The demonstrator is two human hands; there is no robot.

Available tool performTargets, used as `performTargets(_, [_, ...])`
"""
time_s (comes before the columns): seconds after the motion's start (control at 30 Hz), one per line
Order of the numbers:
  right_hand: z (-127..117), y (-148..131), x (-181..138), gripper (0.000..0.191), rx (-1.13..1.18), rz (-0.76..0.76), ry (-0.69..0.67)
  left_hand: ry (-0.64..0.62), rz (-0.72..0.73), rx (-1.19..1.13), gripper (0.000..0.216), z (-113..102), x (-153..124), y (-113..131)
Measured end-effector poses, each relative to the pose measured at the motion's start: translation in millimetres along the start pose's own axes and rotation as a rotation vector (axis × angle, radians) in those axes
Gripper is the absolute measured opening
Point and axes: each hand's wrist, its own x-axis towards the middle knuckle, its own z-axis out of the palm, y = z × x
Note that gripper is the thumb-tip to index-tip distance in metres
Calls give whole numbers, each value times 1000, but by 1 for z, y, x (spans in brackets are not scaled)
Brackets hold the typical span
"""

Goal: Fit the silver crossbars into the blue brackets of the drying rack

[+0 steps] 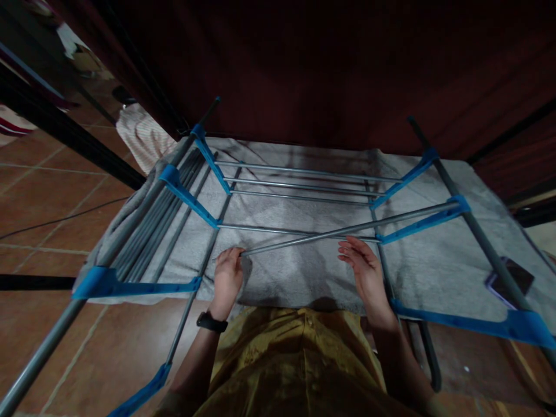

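Observation:
My left hand (228,272) is closed around the near-left end of a thin grey metal rod (295,241). The rod slants up to the right, where its far end meets a blue plastic bracket (428,223) on the right side of a rack frame. My right hand (362,266) is off the rod, just below it, with fingers apart and nothing in them. Several crossbars (304,185) span the frame between the left blue bracket (191,200) and its counterpart on the right. A nearer left blue bracket (139,285) carries no visible crossbar.
The frame lies on a table covered with a grey cloth (278,278). Several loose grey rods (160,226) lie along the left edge. A phone (510,281) rests at the right beside the right upright pole (478,231). A dark red curtain (330,75) hangs behind.

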Motion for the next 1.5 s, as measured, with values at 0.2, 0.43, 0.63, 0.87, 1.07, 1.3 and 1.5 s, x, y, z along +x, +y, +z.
performTargets(0.2, [-4,-2,2,25,118,32,27,-11,27,85,36,0,1,-11])
performTargets(0.43, [-5,1,3,33,118,63,14,-9,43,120,37,0,0,-18])
performTargets(0.63, [-12,3,8,29,208,61,55,46,14,189,38,1,0,-25])
performTargets(0.87, [-33,14,20,23,320,102,224,135,-69,252,34,-1,3,-28])
performTargets(1.07, [-55,29,25,20,357,116,352,164,-103,272,33,-6,4,-25])
performTargets(1.3, [-67,40,25,27,287,70,447,188,-153,294,32,-8,7,-19])
performTargets(1.5, [-63,47,20,27,321,108,425,174,-93,290,30,-7,5,-10])
